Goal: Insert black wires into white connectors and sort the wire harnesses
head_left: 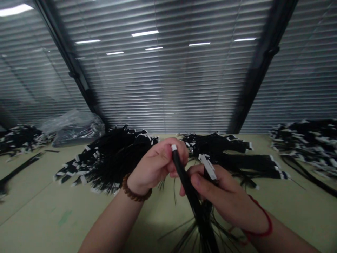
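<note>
My left hand (155,163) pinches a flat black cable (183,175) near its white end connector (174,148). This cable slants down toward the bottom of the view, across the front of my right hand's fingers. My right hand (222,193) is closed around a bunch of black cables whose white connectors (207,166) stick up above the thumb. Below both hands, loose thin black wires (195,232) fan out. The lower ends of the cables run out of view.
Piles of black cables with white connectors lie on the pale green table (65,207): a left pile (105,161), a right pile (237,161) and a far-right heap (310,144). A clear plastic bag (76,126) sits at the back left. Window blinds (168,77) rise behind.
</note>
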Tool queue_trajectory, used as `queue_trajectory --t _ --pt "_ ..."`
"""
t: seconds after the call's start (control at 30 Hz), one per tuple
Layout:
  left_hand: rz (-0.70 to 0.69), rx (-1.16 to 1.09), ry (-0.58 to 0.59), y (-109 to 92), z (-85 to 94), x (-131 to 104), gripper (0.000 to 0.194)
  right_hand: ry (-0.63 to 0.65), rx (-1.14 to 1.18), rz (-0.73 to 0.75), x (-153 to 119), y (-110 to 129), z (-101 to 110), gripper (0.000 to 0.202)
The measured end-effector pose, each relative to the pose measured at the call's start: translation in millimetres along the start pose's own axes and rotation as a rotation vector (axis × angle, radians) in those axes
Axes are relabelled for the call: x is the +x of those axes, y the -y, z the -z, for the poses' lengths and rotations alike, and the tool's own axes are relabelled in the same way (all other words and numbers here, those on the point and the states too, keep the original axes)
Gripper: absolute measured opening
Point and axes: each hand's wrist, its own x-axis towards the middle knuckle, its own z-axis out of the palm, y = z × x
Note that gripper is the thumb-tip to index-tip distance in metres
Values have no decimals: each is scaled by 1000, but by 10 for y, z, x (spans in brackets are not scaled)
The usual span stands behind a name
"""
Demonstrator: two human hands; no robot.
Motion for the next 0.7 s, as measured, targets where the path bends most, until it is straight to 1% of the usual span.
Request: queue_trajectory --t 0.07,0.2,0.27,0.3,0.33,0.37,0.4,0.43,0.47,0.5,0.53,0.57,0.63,0.67,0.7 --pt "-91 -97 31 -14 -9 -5 15 51 51 -44 -9 10 -4 40" --pt "-117 -265 36 -53 -37 -17 21 170 59 -190 -31 49 -43 32" --pt "-116 -299 -3 -53 -32 -4 21 230 58 -229 -39 51 -82 26" --pt "-116 -298 -49 -45 -22 10 19 251 42 -237 -36 42 -100 23" --pt "-111 -277 -108 -31 -7 27 16 234 19 -231 -28 27 -111 21" --pt "-92 -236 -173 -12 10 45 13 157 10 -202 -12 8 -111 20" --pt "-54 -178 -234 12 28 60 14 11 21 -151 11 -12 -95 20" --pt "3 -105 -281 39 43 70 19 -183 64 -83 40 -30 -60 22" --pt "72 -17 -302 68 52 73 27 -386 133 -14 72 -43 -4 23" --pt "149 84 -282 97 54 70 34 -565 217 45 105 -46 70 24" --pt "223 190 -217 124 49 60 40 -702 300 85 133 -38 159 23" --pt "285 295 -122 148 38 47 43 -793 369 102 154 -18 257 22" --pt "375 466 80 183 4 18 39 -892 452 110 165 50 453 18" --pt "411 511 150 194 -12 8 33 -920 467 118 155 91 543 17" --pt "440 526 185 199 -26 3 27 -939 471 132 136 133 623 17"
